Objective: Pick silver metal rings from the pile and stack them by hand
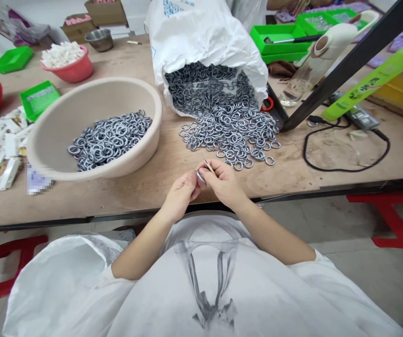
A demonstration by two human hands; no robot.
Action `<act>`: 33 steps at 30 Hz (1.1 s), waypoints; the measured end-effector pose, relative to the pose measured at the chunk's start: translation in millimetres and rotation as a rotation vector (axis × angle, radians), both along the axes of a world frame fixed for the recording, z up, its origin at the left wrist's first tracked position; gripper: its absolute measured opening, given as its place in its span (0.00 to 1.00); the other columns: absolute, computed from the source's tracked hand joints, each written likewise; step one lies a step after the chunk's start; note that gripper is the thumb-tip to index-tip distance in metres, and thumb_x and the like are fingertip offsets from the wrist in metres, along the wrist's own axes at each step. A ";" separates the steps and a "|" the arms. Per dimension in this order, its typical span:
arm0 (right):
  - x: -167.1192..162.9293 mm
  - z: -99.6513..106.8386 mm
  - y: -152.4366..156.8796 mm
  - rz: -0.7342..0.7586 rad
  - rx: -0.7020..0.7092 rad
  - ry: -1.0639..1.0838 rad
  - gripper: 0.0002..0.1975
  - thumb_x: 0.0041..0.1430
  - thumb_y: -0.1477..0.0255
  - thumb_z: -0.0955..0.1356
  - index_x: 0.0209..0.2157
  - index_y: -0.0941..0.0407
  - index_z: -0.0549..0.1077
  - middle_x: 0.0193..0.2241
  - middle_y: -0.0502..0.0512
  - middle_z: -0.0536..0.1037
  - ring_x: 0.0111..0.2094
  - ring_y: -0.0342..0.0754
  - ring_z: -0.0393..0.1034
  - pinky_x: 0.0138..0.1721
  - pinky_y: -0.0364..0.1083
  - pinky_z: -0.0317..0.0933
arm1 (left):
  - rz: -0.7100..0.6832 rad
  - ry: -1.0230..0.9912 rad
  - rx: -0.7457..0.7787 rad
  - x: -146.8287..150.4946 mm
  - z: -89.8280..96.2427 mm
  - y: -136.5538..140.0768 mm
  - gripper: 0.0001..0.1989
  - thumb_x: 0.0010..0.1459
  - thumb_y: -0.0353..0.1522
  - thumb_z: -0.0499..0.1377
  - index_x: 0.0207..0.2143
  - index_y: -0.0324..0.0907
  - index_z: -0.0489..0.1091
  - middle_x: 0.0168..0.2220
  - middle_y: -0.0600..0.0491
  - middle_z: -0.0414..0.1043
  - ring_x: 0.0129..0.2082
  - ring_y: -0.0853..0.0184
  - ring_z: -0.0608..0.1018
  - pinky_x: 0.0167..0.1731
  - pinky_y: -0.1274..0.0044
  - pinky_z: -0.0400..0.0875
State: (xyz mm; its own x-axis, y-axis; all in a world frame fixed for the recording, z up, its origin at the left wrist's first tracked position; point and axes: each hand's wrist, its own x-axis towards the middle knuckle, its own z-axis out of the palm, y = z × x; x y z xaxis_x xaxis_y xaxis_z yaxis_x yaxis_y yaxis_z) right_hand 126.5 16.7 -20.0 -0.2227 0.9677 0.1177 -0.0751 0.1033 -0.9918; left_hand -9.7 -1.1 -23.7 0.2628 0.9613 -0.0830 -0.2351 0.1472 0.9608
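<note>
Close together at the table's front edge, my left hand and my right hand meet around one grey ring. The left fingers pinch the ring. Between my right thumb and fingers is a slim tool with a light handle and a thin pointed tip; its exact kind is too small to tell. Just beyond my hands, loose grey rings spill from a white sack lying on its side. To the left stands a large beige basin partly filled with similar rings.
White pieces and a green tray lie left of the basin. A red bowl stands behind it. On the right are a dark post, a clear bottle and a looped black cable. Another person's hand shows far back.
</note>
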 end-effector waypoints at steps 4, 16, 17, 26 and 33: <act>-6.4 -5.4 -5.1 -0.176 0.152 -0.108 0.09 0.63 0.64 0.66 0.32 0.55 0.72 0.27 0.49 0.72 0.30 0.44 0.66 0.33 0.44 0.63 | -0.016 -0.014 -0.069 4.8 -3.6 -0.3 0.31 0.48 0.59 0.61 0.24 0.39 0.66 0.17 0.59 0.57 0.17 0.77 0.56 0.17 0.81 0.47; 2.9 2.2 1.0 -0.012 0.183 -0.048 0.23 0.61 0.48 0.66 0.34 0.55 0.71 0.26 0.48 0.71 0.28 0.43 0.65 0.32 0.43 0.60 | 0.024 -0.193 -0.111 7.6 16.5 -7.2 0.31 0.52 0.56 0.62 0.18 0.40 0.56 0.16 0.59 0.52 0.16 0.77 0.54 0.16 0.82 0.45; 4.6 3.5 0.3 -0.030 0.212 -0.089 0.24 0.62 0.47 0.64 0.32 0.55 0.70 0.24 0.47 0.69 0.26 0.42 0.63 0.30 0.43 0.58 | 0.004 -0.201 -0.117 6.7 17.8 -7.6 0.31 0.54 0.56 0.61 0.18 0.40 0.56 0.16 0.59 0.52 0.15 0.78 0.53 0.15 0.82 0.45; 13.1 19.5 -15.8 0.035 0.518 -0.570 0.23 0.67 0.54 0.62 0.23 0.55 0.65 0.22 0.49 0.67 0.25 0.42 0.59 0.30 0.44 0.49 | 0.085 -0.254 -0.280 2.0 23.0 -8.2 0.31 0.53 0.56 0.61 0.18 0.40 0.55 0.15 0.61 0.50 0.14 0.78 0.53 0.15 0.82 0.48; 13.9 15.6 -13.1 0.037 0.547 -0.571 0.24 0.66 0.55 0.63 0.21 0.55 0.62 0.19 0.47 0.64 0.22 0.41 0.54 0.27 0.44 0.46 | 0.026 -0.284 -0.310 2.1 22.1 -11.9 0.30 0.52 0.54 0.63 0.19 0.41 0.54 0.14 0.62 0.49 0.13 0.78 0.53 0.15 0.83 0.47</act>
State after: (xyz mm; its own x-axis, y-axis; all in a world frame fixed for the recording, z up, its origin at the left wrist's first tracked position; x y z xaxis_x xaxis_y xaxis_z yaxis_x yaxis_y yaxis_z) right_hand 140.4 3.6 -4.4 -0.4231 0.7963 0.4324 0.4170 0.5948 -0.6873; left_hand -7.7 -13.0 -1.6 0.2931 0.9087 -0.2973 -0.4919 0.4100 0.7681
